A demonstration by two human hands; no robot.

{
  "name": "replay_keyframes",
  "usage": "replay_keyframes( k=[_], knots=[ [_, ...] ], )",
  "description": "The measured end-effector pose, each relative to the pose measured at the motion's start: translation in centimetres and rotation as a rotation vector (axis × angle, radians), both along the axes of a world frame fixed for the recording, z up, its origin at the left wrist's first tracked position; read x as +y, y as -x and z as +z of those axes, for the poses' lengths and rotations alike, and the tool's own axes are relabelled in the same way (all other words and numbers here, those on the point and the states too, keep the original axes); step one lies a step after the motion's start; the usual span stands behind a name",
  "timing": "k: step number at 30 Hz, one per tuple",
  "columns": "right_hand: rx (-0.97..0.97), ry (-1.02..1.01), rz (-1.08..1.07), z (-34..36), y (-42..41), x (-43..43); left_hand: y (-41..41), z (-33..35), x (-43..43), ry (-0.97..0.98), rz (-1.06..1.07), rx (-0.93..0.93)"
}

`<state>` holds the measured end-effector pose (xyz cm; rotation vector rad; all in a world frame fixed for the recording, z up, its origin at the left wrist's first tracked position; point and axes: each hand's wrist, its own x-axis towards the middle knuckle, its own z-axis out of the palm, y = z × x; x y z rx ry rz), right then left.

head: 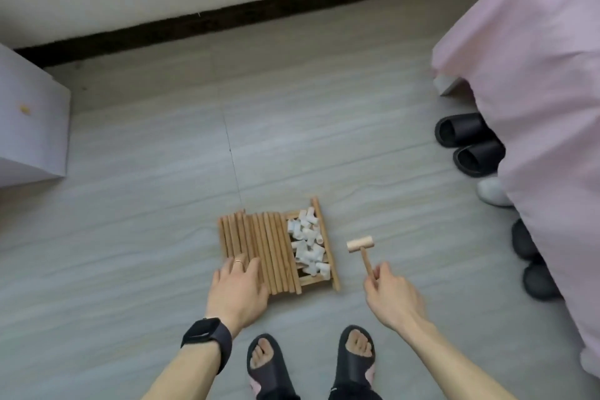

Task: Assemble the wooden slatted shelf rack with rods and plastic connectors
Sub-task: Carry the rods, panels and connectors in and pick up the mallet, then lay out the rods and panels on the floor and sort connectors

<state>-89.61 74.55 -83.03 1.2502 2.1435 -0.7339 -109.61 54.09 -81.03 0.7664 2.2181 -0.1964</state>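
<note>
The slatted panel (313,282) lies on the floor (162,204) at 6 o'clock from mid-view, mostly buried. Only its side rail at 3 o'clock and its near corner show. A layer of wooden rods (266,247) covers its 9 o'clock half, and a heap of white plastic connectors (308,243) fills the rest. The connectors blur together, so their number cannot be made out.

The left hand (238,289), with a ring and a dark watch (207,338) at the wrist, lies flat on the near ends of the rods. Its grip is slack, with fingers straight and spread, and it hides those rod ends.

At 3 o'clock from the pile, apart from it, is a small wooden mallet (360,245). The right hand (389,295) has its grip closed on the handle's tail, pinched between thumb and fingers, which hide the very end. Whether the mallet head touches the floor cannot be told.

At 3 o'clock, a pink bed cover (535,75) hides part of several slippers (467,143). A white box (29,114) is cut off at 9 o'clock.
</note>
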Motion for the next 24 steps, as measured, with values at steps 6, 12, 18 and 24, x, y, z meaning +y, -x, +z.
replay_keyframes(
  k=[6,12,18,24],
  knots=[
    [-0.032,-0.016,-0.015,-16.6,-1.6,0.9,-3.1,-15.5,0.0,0.001,0.055,-0.017],
    [0.048,-0.142,-0.229,-27.6,-5.5,1.8,-4.6,-25.8,1.8,-0.098,0.003,0.060],
    [0.229,-0.332,-0.502,-34.5,-6.3,2.8,-3.8,-32.3,2.4,-0.282,-0.004,0.183],
    [0.203,-0.459,-0.417,-37.6,-7.0,2.9,-4.4,-34.7,1.6,-0.390,0.022,0.228]
  ],
)
